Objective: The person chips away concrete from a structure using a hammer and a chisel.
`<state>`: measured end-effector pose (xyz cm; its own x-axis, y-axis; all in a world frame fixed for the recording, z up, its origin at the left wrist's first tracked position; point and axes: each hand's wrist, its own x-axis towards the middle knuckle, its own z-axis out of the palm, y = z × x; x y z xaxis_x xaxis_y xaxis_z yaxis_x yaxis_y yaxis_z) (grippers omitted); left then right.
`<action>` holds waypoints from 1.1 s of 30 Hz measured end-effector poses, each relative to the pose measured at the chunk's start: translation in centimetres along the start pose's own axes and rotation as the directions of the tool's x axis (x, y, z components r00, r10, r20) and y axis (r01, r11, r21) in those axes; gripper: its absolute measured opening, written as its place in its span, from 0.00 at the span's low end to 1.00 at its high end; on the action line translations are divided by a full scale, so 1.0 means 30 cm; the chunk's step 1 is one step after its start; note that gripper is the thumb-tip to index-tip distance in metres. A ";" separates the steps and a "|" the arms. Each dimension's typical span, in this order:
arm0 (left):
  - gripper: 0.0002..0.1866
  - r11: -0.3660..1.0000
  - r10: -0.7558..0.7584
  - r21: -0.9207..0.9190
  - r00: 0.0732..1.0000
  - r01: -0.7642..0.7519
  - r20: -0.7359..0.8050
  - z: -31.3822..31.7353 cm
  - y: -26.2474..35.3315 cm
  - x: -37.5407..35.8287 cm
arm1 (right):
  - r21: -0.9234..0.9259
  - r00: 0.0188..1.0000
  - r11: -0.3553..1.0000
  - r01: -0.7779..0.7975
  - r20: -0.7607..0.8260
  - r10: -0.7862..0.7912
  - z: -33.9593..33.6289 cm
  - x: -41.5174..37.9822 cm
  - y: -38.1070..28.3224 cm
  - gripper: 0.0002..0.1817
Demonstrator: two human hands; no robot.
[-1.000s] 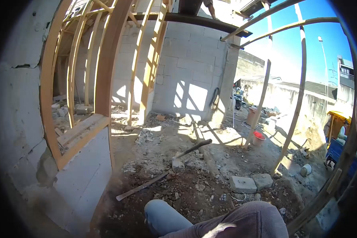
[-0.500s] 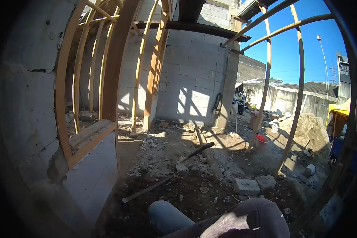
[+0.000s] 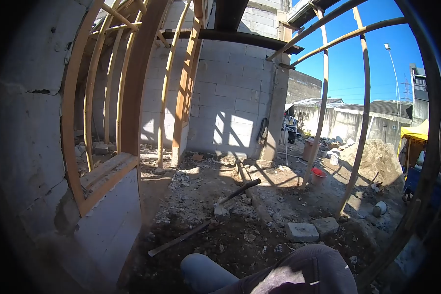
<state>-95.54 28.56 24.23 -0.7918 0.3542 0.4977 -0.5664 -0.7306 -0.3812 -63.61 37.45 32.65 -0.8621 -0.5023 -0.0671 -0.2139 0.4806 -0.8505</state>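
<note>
Neither my left hand nor my right hand shows in the view. At the bottom, my knee in pale blue cloth (image 3: 206, 272) and a grey-brown cloth (image 3: 306, 272) lit by patches of sun fill the lower edge. In front of them a dark-handled digging tool (image 3: 240, 191) lies on the ground, its pale, dirt-covered head at the near end. A long bar (image 3: 181, 239) lies slantwise just nearer, on dark soil. Two grey blocks (image 3: 302, 232) rest side by side to the right.
A wooden frame (image 3: 112, 179) on a low wall stands at left. Poles (image 3: 365, 98) rise at right. Behind are a block wall (image 3: 225, 93), a bucket with something red (image 3: 318, 176), a sand heap (image 3: 377, 159) and a yellow cover (image 3: 416, 131).
The whole scene has shifted slightly left in the view, as the camera turned a little. The tools and blocks lie as before.
</note>
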 end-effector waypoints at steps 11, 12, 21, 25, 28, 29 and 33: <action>0.09 0.995 -0.023 0.101 0.999 0.021 0.024 0.052 0.060 -0.041 | 0.125 0.998 0.990 -0.058 -0.019 0.061 -0.079 0.017 0.015 0.22; 0.09 0.994 -0.016 0.109 0.999 0.012 0.038 0.067 0.062 -0.046 | 0.126 0.998 0.990 -0.062 -0.010 0.063 -0.094 0.015 0.009 0.22; 0.10 0.979 -0.039 0.202 0.996 0.022 0.080 0.201 -0.004 -0.080 | 0.211 0.996 0.974 -0.086 -0.019 0.093 -0.174 -0.046 -0.056 0.23; 0.11 0.968 -0.044 0.251 0.996 0.022 0.081 0.246 -0.019 -0.107 | 0.266 0.994 0.959 -0.100 -0.013 0.107 -0.204 -0.074 -0.083 0.24; 0.11 0.962 -0.060 0.271 0.995 0.036 0.079 0.234 -0.048 -0.104 | 0.303 0.991 0.945 -0.120 -0.023 0.133 -0.252 -0.145 -0.123 0.24; 0.11 0.961 -0.066 0.275 0.995 0.042 0.079 0.224 -0.062 -0.102 | 0.314 0.989 0.941 -0.128 -0.028 0.144 -0.271 -0.180 -0.136 0.24; 0.12 0.956 -0.053 0.290 0.998 0.040 0.037 0.184 -0.104 -0.231 | 0.388 0.978 0.902 -0.190 -0.005 0.208 -0.237 -0.240 -0.112 0.25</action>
<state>-87.04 25.16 26.26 -0.7514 0.3709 0.5458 -0.5072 -0.8537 -0.1182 -59.96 44.57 39.70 -0.8898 -0.3881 -0.2400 0.1493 0.2496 -0.9568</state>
